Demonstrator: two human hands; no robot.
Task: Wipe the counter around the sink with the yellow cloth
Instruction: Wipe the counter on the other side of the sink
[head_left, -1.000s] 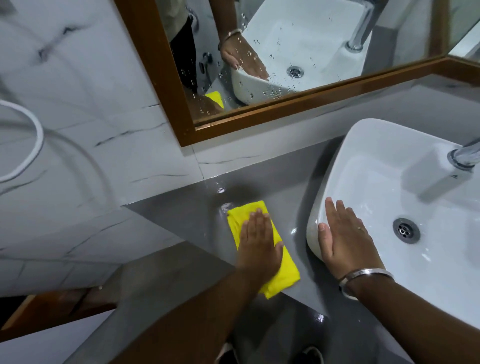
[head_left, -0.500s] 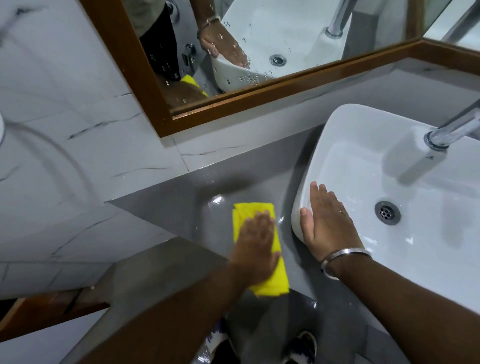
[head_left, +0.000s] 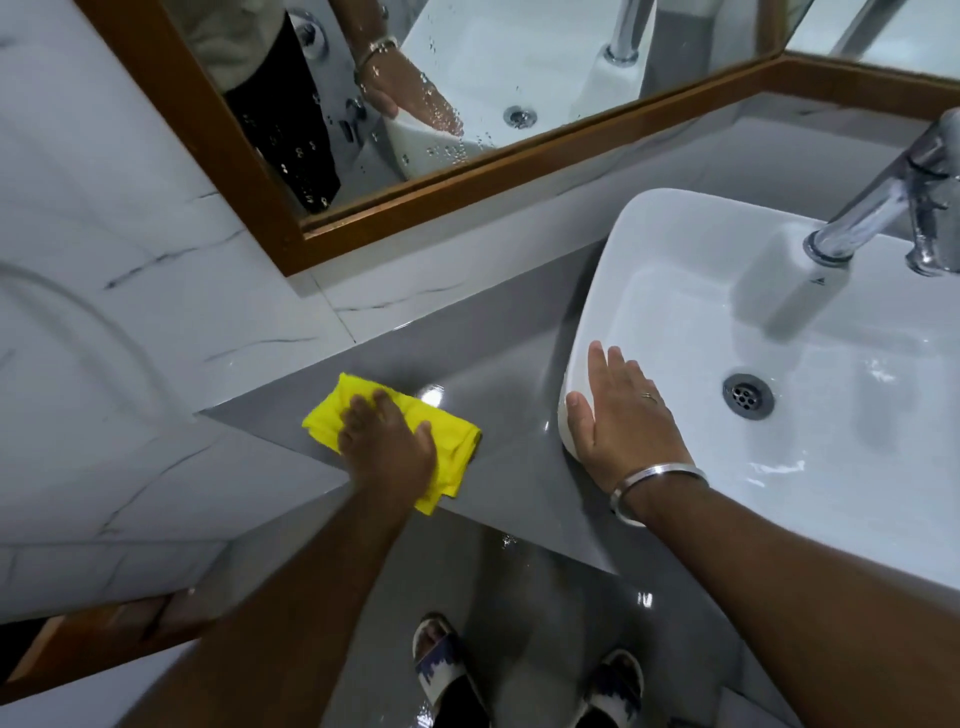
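Observation:
The yellow cloth (head_left: 447, 441) lies bunched on the grey counter (head_left: 493, 374), near its front edge and left corner. My left hand (head_left: 387, 447) presses flat on top of the cloth, fingers pointing toward the wall. My right hand (head_left: 621, 421), with a ring and a metal bangle on the wrist, rests palm down with fingers spread on the near left corner of the white sink (head_left: 675, 249). The sink stands on the counter to the right of the cloth.
A chrome tap (head_left: 883, 208) reaches over the basin, whose drain (head_left: 748, 395) lies below it. A wood-framed mirror (head_left: 395, 197) hangs on the marble-tiled wall (head_left: 130, 260) behind. My feet in sandals (head_left: 447, 670) stand on the wet grey floor below the counter edge.
My left hand has slid the cloth leftward toward the counter's left corner and front edge, and the cloth has bunched. My right hand stays on the sink corner.

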